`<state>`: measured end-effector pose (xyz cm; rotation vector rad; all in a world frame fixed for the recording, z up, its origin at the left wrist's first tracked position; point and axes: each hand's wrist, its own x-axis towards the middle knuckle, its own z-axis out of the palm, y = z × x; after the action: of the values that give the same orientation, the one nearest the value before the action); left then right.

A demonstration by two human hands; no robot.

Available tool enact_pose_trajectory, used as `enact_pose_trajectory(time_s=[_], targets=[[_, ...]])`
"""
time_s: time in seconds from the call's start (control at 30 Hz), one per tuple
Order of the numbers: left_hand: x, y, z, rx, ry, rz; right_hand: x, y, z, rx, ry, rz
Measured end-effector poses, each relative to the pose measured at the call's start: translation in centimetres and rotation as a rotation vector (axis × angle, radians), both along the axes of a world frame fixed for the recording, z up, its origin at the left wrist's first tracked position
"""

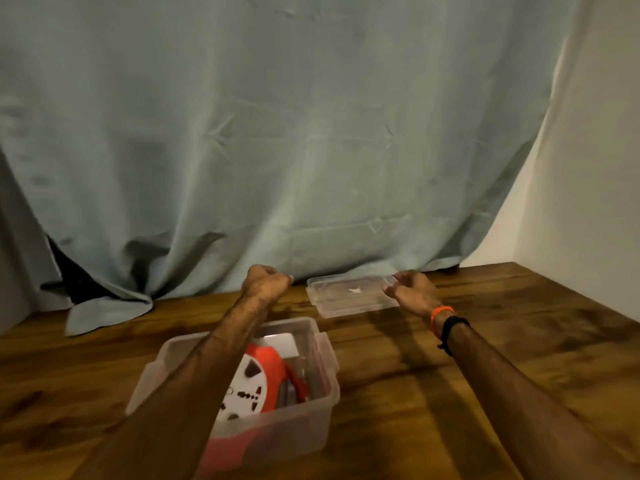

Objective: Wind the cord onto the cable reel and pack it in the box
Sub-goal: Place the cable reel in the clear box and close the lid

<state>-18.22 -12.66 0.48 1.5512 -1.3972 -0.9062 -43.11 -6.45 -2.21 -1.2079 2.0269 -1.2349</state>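
While the cable reel [258,382] lies inside the box [313,407], its orange body and white socket face tilt toward the near left, and my left forearm crosses over the box's left side and hides part of it. I cannot make out the cord itself, only the orange and white of the reel through the clear plastic. The box sits open on the wooden counter [485,368], near me and left of the middle, with its clip flaps hanging at the sides.

Farther off and to the right, the clear lid [346,296] lies flat on the counter, apart from the box. My right hand [410,289] is at the lid's right end, fingers loosely curved and spread around that edge; I cannot tell whether they actually touch it. An orange band [441,315] and a black band [453,329] circle that wrist.

My left hand [265,280] hangs just left of the lid's left end, above the counter, curled into a fist with nothing in it.

Behind everything a pale grey-green curtain [277,133] drops to the counter's far edge, one corner folded onto the wood at far left. A white wall [588,168] stands at the right.
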Motion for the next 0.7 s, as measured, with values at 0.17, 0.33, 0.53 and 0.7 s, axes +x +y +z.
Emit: enact_pose_trajectory(time_s=[0.17,0.33,0.53,0.7], targets=[[-5.0,-5.5,-1.2,0.103,0.017,-0.082,-4.8,-4.7,-2.2,0.076,0.087,-0.065],[-8.9,-10.0,-2.9,0.240,0.061,-0.148,-8.4,-9.6,-4.0,0.109,0.140,-0.109],[-11.1,-13.9,-4.6,0.398,-0.075,-0.166,-10.4,-13.7,-5.6,0.152,0.232,-0.079],[-12.6,-15.6,-6.4,0.456,-0.064,-0.159,-10.6,-15.5,-6.8,0.143,0.239,-0.092]])
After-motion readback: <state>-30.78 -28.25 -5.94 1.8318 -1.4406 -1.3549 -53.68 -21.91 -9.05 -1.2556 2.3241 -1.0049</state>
